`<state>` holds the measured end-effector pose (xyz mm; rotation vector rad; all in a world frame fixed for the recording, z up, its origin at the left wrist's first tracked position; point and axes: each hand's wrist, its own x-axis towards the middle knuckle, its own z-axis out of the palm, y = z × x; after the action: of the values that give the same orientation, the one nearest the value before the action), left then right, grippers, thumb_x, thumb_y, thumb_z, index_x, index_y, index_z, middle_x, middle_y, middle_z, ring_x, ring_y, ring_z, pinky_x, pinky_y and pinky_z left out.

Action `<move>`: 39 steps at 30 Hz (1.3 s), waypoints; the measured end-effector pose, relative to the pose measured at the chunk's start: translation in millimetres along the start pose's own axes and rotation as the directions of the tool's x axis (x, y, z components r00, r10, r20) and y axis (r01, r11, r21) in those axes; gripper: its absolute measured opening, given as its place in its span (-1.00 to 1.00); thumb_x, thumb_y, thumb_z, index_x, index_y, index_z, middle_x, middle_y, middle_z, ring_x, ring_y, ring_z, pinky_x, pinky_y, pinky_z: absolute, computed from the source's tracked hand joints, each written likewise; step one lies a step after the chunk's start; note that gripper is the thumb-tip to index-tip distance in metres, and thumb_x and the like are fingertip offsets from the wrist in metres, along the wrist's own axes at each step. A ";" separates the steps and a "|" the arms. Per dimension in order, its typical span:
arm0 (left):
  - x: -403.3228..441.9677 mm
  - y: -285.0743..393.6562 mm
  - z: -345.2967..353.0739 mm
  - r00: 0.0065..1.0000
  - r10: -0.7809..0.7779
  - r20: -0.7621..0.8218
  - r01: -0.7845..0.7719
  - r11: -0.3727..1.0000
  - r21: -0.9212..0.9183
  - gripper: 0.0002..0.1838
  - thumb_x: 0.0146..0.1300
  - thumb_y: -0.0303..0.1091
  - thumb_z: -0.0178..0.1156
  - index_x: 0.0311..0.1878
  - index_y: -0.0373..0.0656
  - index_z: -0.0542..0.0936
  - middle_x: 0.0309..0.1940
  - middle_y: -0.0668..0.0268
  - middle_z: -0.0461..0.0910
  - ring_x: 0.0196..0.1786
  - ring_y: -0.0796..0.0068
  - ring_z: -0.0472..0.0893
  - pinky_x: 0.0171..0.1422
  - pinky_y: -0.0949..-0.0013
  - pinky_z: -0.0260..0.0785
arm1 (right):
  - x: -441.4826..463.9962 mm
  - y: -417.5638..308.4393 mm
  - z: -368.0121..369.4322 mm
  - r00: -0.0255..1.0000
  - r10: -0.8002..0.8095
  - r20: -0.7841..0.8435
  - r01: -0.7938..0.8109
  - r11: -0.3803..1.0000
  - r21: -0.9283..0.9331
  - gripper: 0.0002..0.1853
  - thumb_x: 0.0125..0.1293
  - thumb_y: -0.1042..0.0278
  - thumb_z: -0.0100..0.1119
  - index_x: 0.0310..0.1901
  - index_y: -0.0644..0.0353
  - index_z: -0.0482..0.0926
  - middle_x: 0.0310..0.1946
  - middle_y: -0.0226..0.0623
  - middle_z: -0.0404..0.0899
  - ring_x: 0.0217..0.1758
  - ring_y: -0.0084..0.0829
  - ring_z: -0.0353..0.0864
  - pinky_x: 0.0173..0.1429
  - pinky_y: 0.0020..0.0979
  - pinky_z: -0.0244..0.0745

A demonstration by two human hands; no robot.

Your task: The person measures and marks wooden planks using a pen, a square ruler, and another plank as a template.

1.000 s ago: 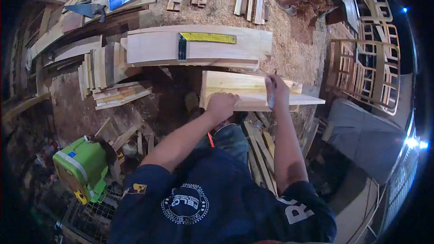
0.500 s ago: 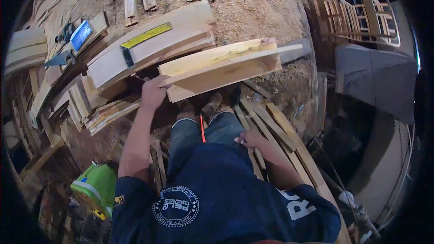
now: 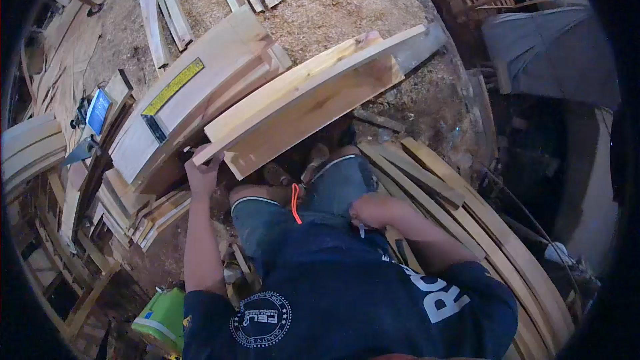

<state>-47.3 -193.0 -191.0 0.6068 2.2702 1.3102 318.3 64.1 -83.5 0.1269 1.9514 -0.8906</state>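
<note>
Floor [image 3: 327, 0]: strewn with shavings. Planks [image 3: 493, 247] run lengthwise beside the right leg, grouped together, presumably to leave foot room. Boards [image 3: 320, 110] lie slantwise ahead of the knees, touching or nearly touching the stack [image 3: 207, 83]; support at far end unclear. Square [image 3: 173, 87] lies flat on the stack's top face, which probably keeps it from sliding. Left hand [image 3: 202, 172]: narrow, fingers closed on the boards' near end, likely for steadying. Right hand [image 3: 373, 211]: curled by the thigh around a pale stick [image 3: 362, 231], clear of the boards.
</note>
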 end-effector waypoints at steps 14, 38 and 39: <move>5.8 -90.9 28.6 0.946 0.323 -0.014 -0.306 0.907 0.290 -0.70 0.35 -0.25 0.38 0.04 -0.19 0.65 -0.17 0.10 0.74 -0.12 0.05 0.72 -0.01 0.10 0.53 | 157.5 28.8 -98.9 0.637 -0.295 -0.713 0.599 0.771 0.217 -0.29 0.55 -0.28 -0.11 0.26 0.29 0.56 0.04 0.05 0.65 0.14 0.04 0.63 0.27 -0.13 0.48; 13.5 -104.5 9.6 0.894 0.448 0.001 -0.448 0.894 0.012 -0.75 0.36 -0.51 0.31 0.07 -0.32 0.63 -0.31 0.16 0.74 -0.25 0.62 0.65 -0.10 0.44 0.53 | 296.6 -50.9 -68.9 0.386 -0.592 -0.708 0.700 0.688 -0.194 -0.68 0.42 0.23 0.29 -0.03 0.37 0.69 -0.13 -0.07 0.73 -0.09 -0.22 0.75 0.04 -0.28 0.61; 14.7 -106.4 9.1 0.902 0.431 0.008 -0.431 0.902 0.013 -0.75 0.37 -0.51 0.31 0.07 -0.32 0.63 -0.30 0.17 0.75 -0.25 0.63 0.64 -0.09 0.44 0.52 | 298.6 -58.4 -67.0 0.416 -0.543 -0.730 0.668 0.727 -0.160 -0.68 0.41 0.24 0.30 -0.03 0.37 0.68 -0.13 -0.10 0.73 -0.08 -0.28 0.73 0.06 -0.31 0.60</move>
<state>-69.8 -226.5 -290.9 1.1695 2.2184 1.4837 83.2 -15.1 -272.0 -0.2006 2.7762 -1.6915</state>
